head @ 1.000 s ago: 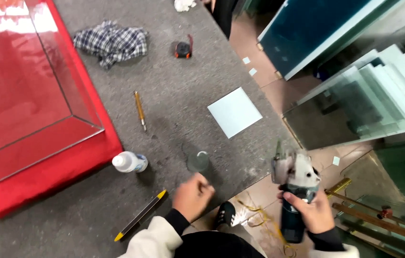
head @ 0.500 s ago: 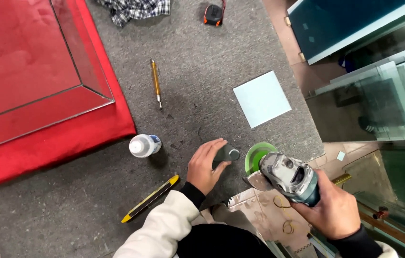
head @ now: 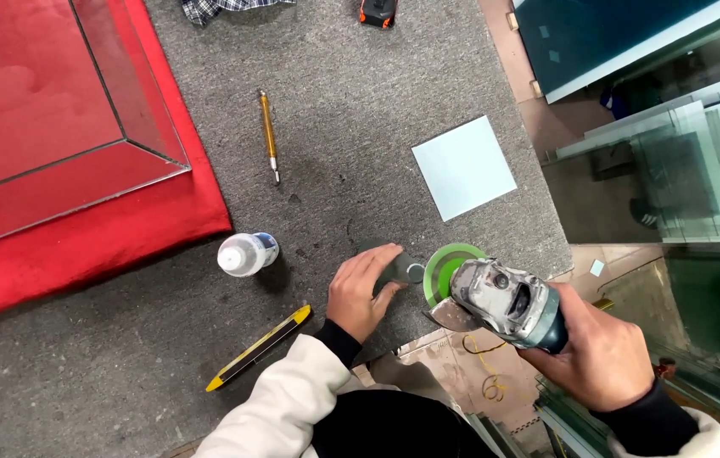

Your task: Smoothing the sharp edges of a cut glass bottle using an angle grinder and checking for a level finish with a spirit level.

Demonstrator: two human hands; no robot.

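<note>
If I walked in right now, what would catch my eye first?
Probably the right hand gripping a grinder, its green disc meeting a small glass piece pinned by the left hand at the grey table's edge. To the left, a red cloth glows under a glass box.

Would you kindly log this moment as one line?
left hand: pressing small glass piece on grey mat | right hand: gripping grinder | green disc: beside piece
</note>
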